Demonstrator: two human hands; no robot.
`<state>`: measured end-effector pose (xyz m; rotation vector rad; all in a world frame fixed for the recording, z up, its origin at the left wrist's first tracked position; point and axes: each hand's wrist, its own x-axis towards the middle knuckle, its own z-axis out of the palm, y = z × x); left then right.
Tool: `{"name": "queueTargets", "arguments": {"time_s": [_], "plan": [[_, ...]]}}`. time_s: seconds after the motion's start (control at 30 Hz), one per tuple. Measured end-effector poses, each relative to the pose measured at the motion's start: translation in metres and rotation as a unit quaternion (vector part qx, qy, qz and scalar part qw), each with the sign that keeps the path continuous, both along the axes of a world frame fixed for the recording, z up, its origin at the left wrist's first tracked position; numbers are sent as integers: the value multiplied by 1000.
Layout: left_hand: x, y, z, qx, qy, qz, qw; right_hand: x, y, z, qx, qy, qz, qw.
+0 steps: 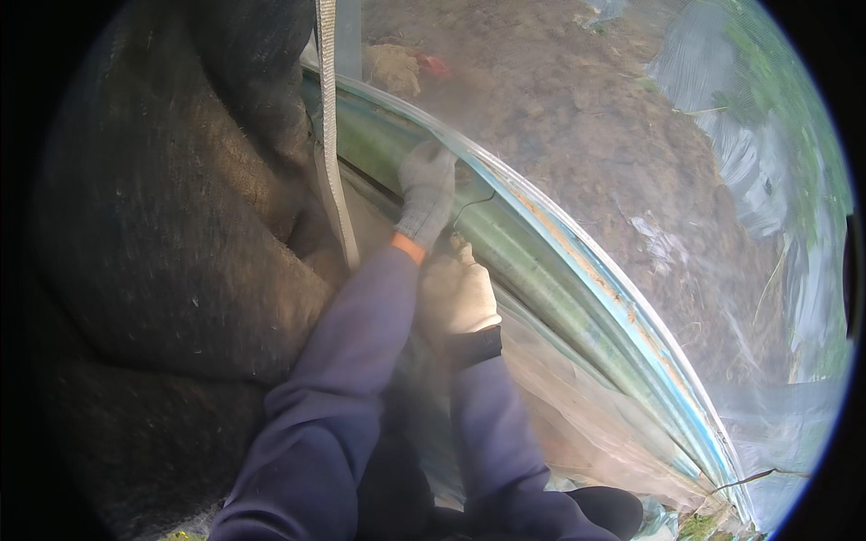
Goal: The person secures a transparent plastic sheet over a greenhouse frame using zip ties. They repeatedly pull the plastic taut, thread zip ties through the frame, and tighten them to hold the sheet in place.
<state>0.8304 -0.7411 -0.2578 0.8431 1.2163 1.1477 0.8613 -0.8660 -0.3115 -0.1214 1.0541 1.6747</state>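
My left hand (427,193), in a grey knit glove, reaches over a green sheet (541,270), its fingers near the sheet's upper edge and partly out of sight. Just below and to the right, my right hand (463,287), in a pale glove with a dark cuff, has its fingertips at the lower end of a thin, bent wire or cord (475,203). That strand runs up across the green sheet. Whether the left fingers grip anything does not show. A long curved rail with white and blue edging (609,277) borders the sheet.
A thick dark blanket-like cover (169,237) hangs in folds on the left. A woven pale strap (328,128) drops beside it. Clear plastic film (568,412) lies below the rail. Beyond the rail are bare soil (541,115), crumpled film (751,162) and green plants (778,61).
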Motion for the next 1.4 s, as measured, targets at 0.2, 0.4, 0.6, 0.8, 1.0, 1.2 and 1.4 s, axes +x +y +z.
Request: {"name": "queueTargets", "arguments": {"time_s": [0.2, 0.4, 0.6, 0.8, 1.0, 1.2, 1.4], "plan": [[1, 2, -8, -11, -22, 12, 1000, 55, -13, 58, -9, -341, 132, 931], [-4, 12, -18, -34, -30, 3, 999, 104, -18, 106, 29, -713, 263, 650], [8, -19, -7, 3, -14, 56, 998, 128, -2, 121, 22, -887, 328, 325], [25, -60, 24, -152, -42, 46, 986, 134, 4, 127, 42, -937, 316, 143], [4, -57, 31, -69, -38, 31, 996, 136, 4, 132, 46, -923, 341, 173], [-11, -33, 48, 112, 29, 15, 993, 136, 4, 132, 44, -917, 352, 183], [-10, -73, 70, -58, 74, -98, 991, 136, 2, 132, 70, -926, 337, 152]]}}
